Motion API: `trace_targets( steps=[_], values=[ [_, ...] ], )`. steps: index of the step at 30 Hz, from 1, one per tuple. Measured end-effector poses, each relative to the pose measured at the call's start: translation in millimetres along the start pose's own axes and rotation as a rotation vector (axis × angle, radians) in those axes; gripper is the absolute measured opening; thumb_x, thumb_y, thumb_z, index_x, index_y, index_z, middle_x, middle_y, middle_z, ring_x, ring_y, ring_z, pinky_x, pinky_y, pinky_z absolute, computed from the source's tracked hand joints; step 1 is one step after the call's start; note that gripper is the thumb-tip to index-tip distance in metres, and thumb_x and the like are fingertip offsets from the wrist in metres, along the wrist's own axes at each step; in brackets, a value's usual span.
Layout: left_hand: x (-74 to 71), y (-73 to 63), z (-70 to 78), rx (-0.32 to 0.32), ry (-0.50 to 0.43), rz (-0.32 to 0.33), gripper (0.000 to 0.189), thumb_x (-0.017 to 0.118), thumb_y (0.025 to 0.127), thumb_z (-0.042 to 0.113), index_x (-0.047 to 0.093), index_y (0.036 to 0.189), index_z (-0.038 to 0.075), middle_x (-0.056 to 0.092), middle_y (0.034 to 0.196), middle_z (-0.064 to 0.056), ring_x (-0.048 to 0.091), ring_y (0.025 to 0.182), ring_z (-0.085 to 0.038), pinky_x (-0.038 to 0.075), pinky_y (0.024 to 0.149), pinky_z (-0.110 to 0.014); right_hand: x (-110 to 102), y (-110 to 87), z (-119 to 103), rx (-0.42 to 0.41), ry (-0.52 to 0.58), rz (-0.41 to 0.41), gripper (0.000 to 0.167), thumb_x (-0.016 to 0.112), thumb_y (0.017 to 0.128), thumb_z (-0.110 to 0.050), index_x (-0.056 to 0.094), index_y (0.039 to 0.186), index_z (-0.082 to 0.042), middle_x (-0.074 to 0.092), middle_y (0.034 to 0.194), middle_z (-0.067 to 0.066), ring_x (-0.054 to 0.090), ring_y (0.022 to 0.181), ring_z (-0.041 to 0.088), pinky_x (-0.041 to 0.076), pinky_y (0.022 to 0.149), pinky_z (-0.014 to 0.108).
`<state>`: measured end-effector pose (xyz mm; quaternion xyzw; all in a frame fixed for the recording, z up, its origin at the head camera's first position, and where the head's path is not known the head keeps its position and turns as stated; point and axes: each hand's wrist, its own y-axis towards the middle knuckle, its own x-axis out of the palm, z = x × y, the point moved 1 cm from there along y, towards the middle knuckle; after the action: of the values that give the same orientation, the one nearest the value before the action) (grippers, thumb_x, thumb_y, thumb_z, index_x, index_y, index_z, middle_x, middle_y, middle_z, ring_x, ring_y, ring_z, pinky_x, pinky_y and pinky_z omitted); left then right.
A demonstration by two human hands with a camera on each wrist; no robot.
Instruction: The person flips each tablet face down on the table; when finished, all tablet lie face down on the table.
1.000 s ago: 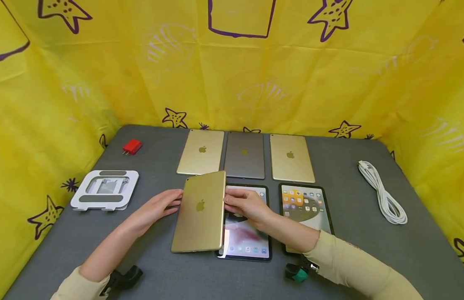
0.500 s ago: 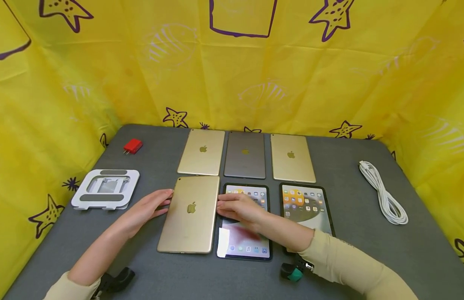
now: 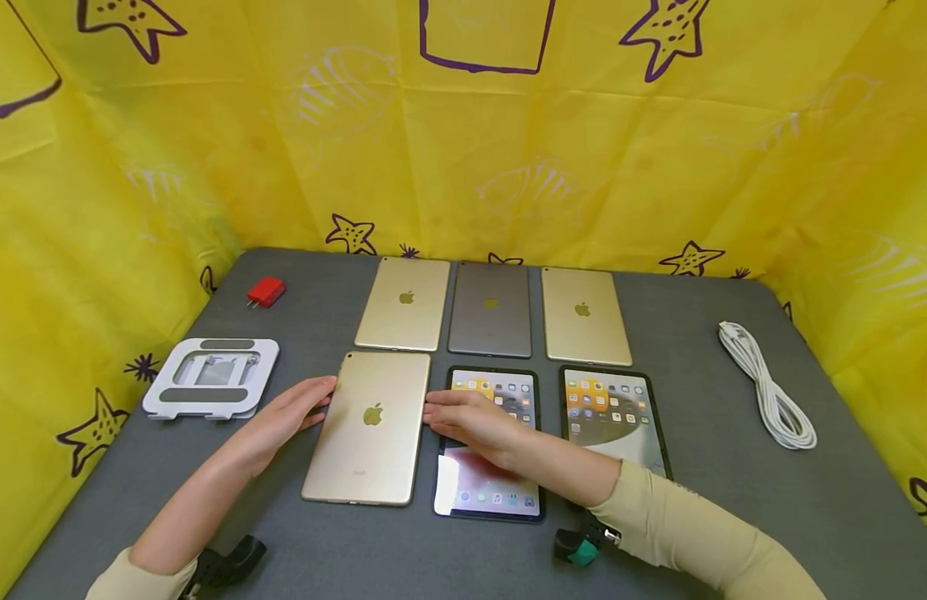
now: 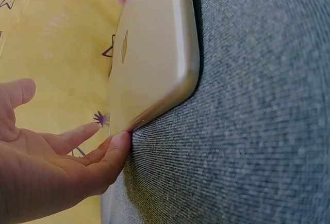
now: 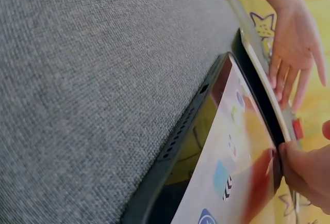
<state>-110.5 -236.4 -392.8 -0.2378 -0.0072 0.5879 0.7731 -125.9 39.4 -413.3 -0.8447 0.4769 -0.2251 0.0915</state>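
A gold tablet [image 3: 368, 450] lies back up on the grey table at the front left of the tablet rows. My left hand [image 3: 283, 421] touches its left edge; in the left wrist view the fingertips [image 4: 122, 140] meet that edge low at the cloth, with the thumb raised away. On the other side, my right hand [image 3: 474, 423] rests its fairly straight fingers against the right edge, and its thumb stands clear in the right wrist view. Beneath the right hand is a black-framed tablet [image 3: 489, 492] with a lit screen, partly covered by that hand.
Behind lie a gold tablet [image 3: 403, 317], a dark grey tablet [image 3: 489, 329] and another gold tablet [image 3: 586, 333], all back up. A second lit tablet [image 3: 613, 417] is at right. A white folding stand [image 3: 208, 398], red plug adapter [image 3: 266, 292] and coiled white cable [image 3: 767, 396] flank them.
The gold tablet has come down from a tilted position over the lit tablet and slid left to lie beside it. Both hands have moved left with it.
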Motion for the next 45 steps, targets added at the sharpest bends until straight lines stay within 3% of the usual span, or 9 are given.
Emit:
trace_targets(
  steps=[16,24,37,45],
  values=[
    [2.3,-0.2,0.2,0.007,0.014,0.000,0.068,0.039,0.105,0.041,0.024,0.147,-0.011,0.028,0.150,-0.029,0.028,0.136,-0.041,0.028,0.112,-0.053,11.5,-4.3,-1.5,0.010,-0.076,-0.026,0.060,0.054,0.093,-0.004,0.028,0.145,0.015,0.033,0.150,0.027,0.030,0.141,0.034,0.021,0.116,0.044],
    [3.4,0.1,0.8,0.001,0.027,-0.001,0.071,0.040,0.104,0.044,0.024,0.149,-0.008,0.026,0.153,-0.027,0.026,0.139,-0.040,0.026,0.113,-0.052,14.9,-5.4,-2.2,0.024,-0.106,0.002,0.065,0.058,0.092,-0.008,0.029,0.146,0.012,0.031,0.152,0.023,0.029,0.141,0.034,0.021,0.116,0.045],
    [4.2,0.2,1.4,0.027,0.072,0.030,0.066,0.041,0.104,0.039,0.027,0.147,-0.010,0.027,0.152,-0.027,0.025,0.139,-0.039,0.025,0.113,-0.053,9.8,-4.5,-3.8,-0.012,-0.008,0.011,0.058,0.052,0.095,-0.002,0.028,0.144,0.017,0.031,0.150,0.030,0.028,0.141,0.036,0.021,0.115,0.043],
    [2.9,-1.4,4.3,0.034,-0.011,0.002,0.069,0.042,0.104,0.039,0.023,0.147,-0.011,0.025,0.152,-0.029,0.024,0.140,-0.042,0.023,0.114,-0.054,10.0,-4.8,-1.7,-0.017,0.003,-0.045,0.063,0.051,0.095,-0.002,0.021,0.149,0.011,0.021,0.157,0.024,0.022,0.144,0.034,0.019,0.116,0.043]
  ],
)
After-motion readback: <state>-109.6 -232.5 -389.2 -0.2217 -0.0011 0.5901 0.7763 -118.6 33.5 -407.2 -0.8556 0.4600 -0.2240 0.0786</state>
